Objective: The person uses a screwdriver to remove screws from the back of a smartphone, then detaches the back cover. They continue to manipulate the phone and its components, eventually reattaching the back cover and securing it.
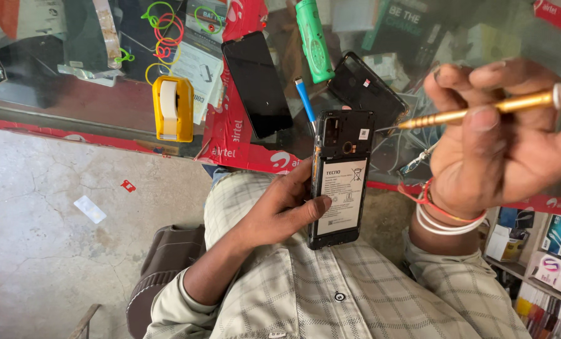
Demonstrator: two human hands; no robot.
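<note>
The person holds an opened phone (342, 179) upright in the left hand (280, 210). Its back is off and the battery label faces up. The fingers wrap the left edge, with the thumb pressed on the battery. The phone is in mid-air just near of the glass counter (73, 100), above the person's lap.

The right hand (500, 144) is closed around a brass-coloured screwdriver (481, 108), whose thin tip points at the phone's upper right corner, close to it but apart.

In my judgement, the work goes best with the phone braced firmly, the tip seated square in the screw head, and light pressure.

On the counter beyond lie a black back cover (368, 88), a dark screen panel (256, 81) and a yellow tape dispenser (172, 108).
</note>
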